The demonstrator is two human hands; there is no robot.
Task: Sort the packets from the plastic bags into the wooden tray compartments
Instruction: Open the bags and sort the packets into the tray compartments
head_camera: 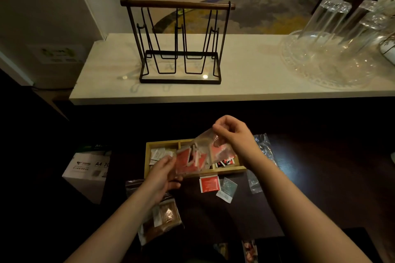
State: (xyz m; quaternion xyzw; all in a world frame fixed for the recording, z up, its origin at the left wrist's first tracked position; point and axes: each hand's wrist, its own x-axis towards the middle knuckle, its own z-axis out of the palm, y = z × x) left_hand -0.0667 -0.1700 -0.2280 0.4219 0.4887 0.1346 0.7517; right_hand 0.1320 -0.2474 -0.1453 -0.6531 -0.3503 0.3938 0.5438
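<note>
While we hold a clear plastic bag (198, 156) up over the wooden tray (147, 156), the job looks about half done. Our left hand (162, 175) pinches the bag's lower corner, and our right hand (233, 134) pinches its top edge, so both hands are closed on the same bag. We can see red packets (184, 161) inside the bag, so this bag is not empty yet. The tray sits on the dark counter (320, 177) just under the bag. Its left part holds white packets (158, 153). Its right part holds red and black packets (224, 162). The bag hides the middle part, so we cannot tell what is in there. One red packet (209, 183) and one pale blue packet (227, 190) lie on the counter just in front of the tray, so they still need a home. A bag of brown packets (164, 218) lies close to us, under our left arm, and it looks full. Another dark bag (133, 186) peeks out beside our left wrist. To the right of the tray lie crinkled clear bags (264, 149) that look empty, so we think those are finished. We think we still have to empty this bag, the brown one, and put away the two loose packets.
</note>
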